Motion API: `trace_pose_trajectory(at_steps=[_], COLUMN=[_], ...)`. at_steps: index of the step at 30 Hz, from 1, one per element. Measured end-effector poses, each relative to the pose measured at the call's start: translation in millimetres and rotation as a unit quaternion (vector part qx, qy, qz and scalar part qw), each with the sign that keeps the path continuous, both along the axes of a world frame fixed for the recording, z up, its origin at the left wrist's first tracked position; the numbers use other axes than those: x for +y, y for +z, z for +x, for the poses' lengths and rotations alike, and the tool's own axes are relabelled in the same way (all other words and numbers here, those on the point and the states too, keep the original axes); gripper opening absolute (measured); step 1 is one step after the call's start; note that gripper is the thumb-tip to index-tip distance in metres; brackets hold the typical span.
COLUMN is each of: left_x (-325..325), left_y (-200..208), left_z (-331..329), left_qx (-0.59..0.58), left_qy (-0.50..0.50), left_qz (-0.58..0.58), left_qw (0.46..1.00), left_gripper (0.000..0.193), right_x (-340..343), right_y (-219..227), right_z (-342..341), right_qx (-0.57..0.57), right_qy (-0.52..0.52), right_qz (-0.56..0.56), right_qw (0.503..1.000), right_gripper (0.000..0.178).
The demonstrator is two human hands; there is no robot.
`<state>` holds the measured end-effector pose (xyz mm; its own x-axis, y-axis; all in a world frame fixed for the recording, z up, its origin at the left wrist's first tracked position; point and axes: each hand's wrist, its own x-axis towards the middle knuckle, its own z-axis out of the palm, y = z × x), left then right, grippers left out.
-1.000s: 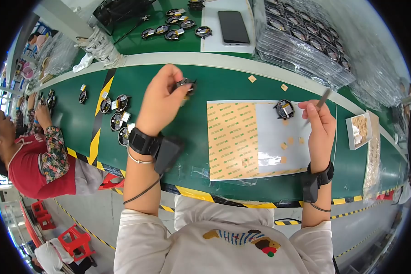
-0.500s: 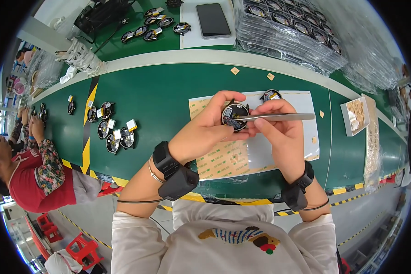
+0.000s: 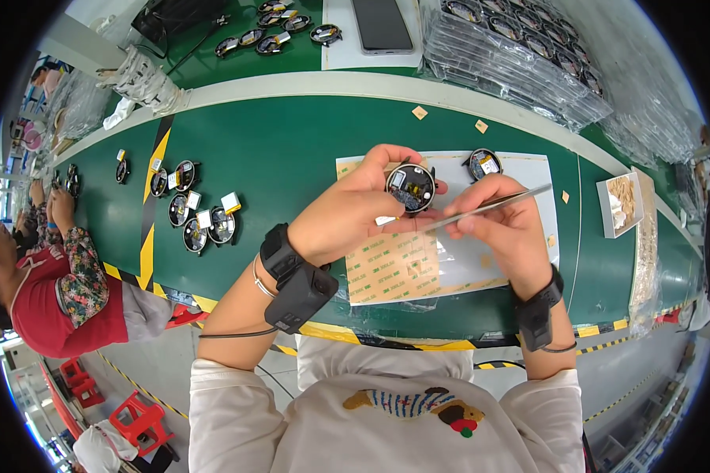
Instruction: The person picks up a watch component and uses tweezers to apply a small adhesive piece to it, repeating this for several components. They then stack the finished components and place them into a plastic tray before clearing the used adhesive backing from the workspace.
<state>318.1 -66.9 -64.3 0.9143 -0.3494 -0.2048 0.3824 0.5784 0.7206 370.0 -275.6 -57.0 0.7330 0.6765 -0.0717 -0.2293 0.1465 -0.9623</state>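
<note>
A: Where is the piece in hand?

B: The round case (image 3: pixel 411 188) is held up in the left hand (image 3: pixel 341 211), above the far part of the paper sheet (image 3: pixel 394 272) on the table (image 3: pixel 292 130). That hand's grip is closed around it.

A: And the right hand (image 3: pixel 506 230)?

B: Its grip is closed on metal tweezers (image 3: pixel 535 193), their tip pointing left, just beside the case's near edge. I can't tell whether the tip pinches anything.

A: What could go wrong from here?

B: I'd worry about that tip. A slip toward the case could scratch the small parts showing inside. The white tab (image 3: pixel 386 221) at the near left of the case looks exposed, so a snagging finger could tug it. Too loose a hold on the left could drop the lot.

A: Anything around them?

B: A 2nd case (image 3: pixel 483 164) sits at the sheet's far right, near the right hand; a careless knuckle might knock it. On the left, 5 cases (image 3: pixel 195 235) lie bunched with white tabs sticking out, so lifting 1 could catch its neighbour.
</note>
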Motion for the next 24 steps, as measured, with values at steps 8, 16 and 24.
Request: trace_pose_trajectory(at_steps=[8, 16, 24], left_x=[3, 1, -2], left_y=[-12, -14, -15], left_z=[3, 3, 2], left_qx=[-0.036, -0.058, -0.073], left_qy=[0.027, 0.021, 0.052], left_qz=[0.174, 0.208, 0.235], left_qw=[0.984, 0.976, 0.968], left_gripper=[0.045, 0.037, 0.038], right_x=[-15, -19, -16], right_y=[3, 1, 0], right_z=[18, 19, 15], right_qx=[0.036, 0.024, 0.034], right_qy=[0.178, 0.188, 0.215], right_qz=[-0.182, -0.186, -0.175], right_qw=[0.966, 0.964, 0.960], right_gripper=[0.020, 0.015, 0.018])
